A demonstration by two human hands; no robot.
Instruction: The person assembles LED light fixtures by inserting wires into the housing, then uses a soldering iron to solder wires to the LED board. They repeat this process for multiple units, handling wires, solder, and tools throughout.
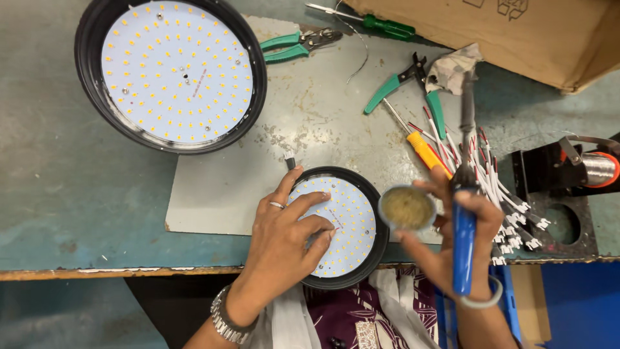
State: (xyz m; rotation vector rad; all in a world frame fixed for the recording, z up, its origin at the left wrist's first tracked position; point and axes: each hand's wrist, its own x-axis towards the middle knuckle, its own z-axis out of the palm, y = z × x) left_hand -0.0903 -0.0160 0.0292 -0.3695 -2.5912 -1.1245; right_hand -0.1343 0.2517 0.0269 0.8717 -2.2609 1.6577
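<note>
Right now the left hand (pixel 284 236) lies flat with fingers spread on the small round LED panel light (pixel 349 223) at lower centre of the frame, steadying it at the bench edge, gripping nothing. The right hand (pixel 452 239) is closed around a blue-handled soldering iron (pixel 464 213), tip pointing up-frame, and the same hand pinches a small round tin of yellowish flux paste (pixel 407 208) just right of the panel. No wires look attached to the small panel, so soldering seems not yet begun. A bundle of red-and-white leads (pixel 500 200) lies at right. The large LED panel light (pixel 173 71) sits upper left; green-handled pliers (pixel 294 44), cutters (pixel 407 81) and a solder spool (pixel 597 169) lie around.
</note>
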